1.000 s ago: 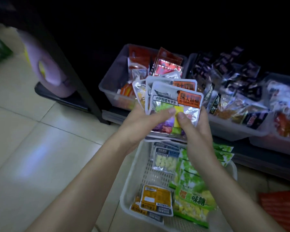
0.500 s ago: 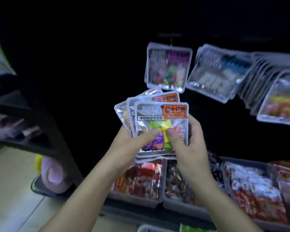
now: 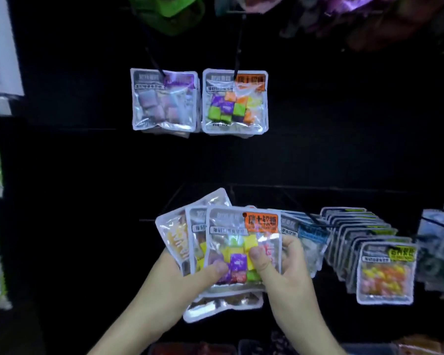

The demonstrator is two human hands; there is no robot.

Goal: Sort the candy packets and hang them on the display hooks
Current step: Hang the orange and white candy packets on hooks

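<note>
A fanned stack of candy packets [image 3: 231, 231] is gripped from both sides, my left hand [image 3: 190, 280] with its thumb on the front packet's lower left and my right hand [image 3: 285, 267] with its thumb on the lower right. The front packet has an orange label and coloured square candies. Above on the black display wall hang an orange-label packet [image 3: 235, 102] with the same candies and a purple-label packet [image 3: 164, 99], each on a black hook [image 3: 237, 51].
To the right, a row of green-label packets [image 3: 385, 272] hangs on a lower hook, with blue-label packets [image 3: 310, 234] beside my right hand. More bags hang along the top edge. A white shelf upright [image 3: 3, 47] stands at the far left. Bins show at the bottom edge.
My view has swung up from the floor basket and bins to the display wall. Both hands kept hold of the packet stack, which now sits below the hanging orange-label packet.
</note>
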